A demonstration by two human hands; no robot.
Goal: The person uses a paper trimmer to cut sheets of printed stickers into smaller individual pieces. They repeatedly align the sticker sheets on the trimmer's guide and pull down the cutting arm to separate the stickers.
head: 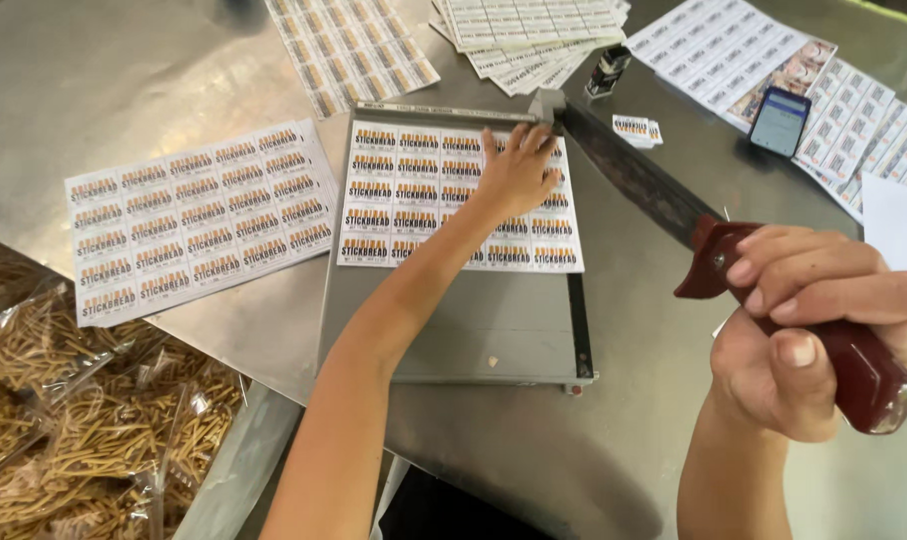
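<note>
- Presently, the label sheet [414,195] lies flat on the bed of the grey paper cutter [454,320], squared against the top rail, its right-hand column of labels at or just over the cutting edge along the bed's right side.
- Left hand [519,170]: fingers spread wide and pressed flat on the upper right part of the sheet, pinning it. It holds nothing.
- Right hand [814,330]: closed in a full fist around the red handle [864,365] of the cutter's blade arm [634,175], which stands raised at an angle from its pivot at the bed's top right corner.
- Step in hand, as judged: sheet aligned and clamped by hand, blade lifted, cut not yet made.
- Next move, as judged, calls for a steady downward swing of the arm with the sheet kept from creeping; the left fingertips sit near the blade's line and would need to stay clear of it.
- Surroundings: another printed sheet [199,220] lies on the metal table [124,70] to the left; a stack of sheets [534,30] lies beyond the cutter; a phone [780,120] lies to the right; bags of thin sticks [84,420] lie at lower left.
</note>
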